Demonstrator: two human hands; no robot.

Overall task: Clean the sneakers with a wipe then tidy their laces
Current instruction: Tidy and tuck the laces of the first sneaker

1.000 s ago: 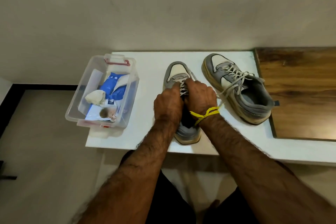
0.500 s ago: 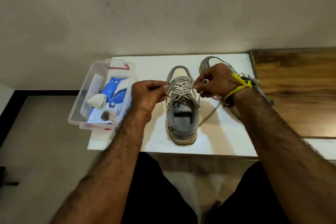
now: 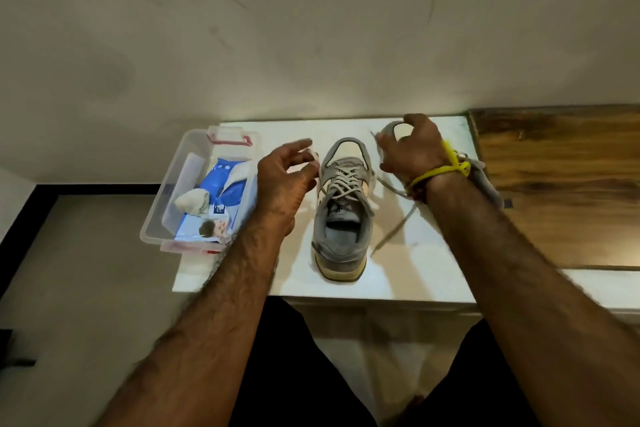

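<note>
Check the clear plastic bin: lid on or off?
Off. The clear bin shows no lid; the blue wipes pack and crumpled wipe lie exposed inside.

surface: white tabletop [image 3: 426,274] | left: clear plastic box [image 3: 162,218] on its corner | middle: grey sneaker [image 3: 343,236], toe to wall | right: second sneaker [image 3: 491,191], mostly hidden | far right: wooden board [image 3: 561,191]

Bare hairy forearms, yellow band [image 3: 440,170] on right wrist, black shorts [image 3: 294,367]
</note>
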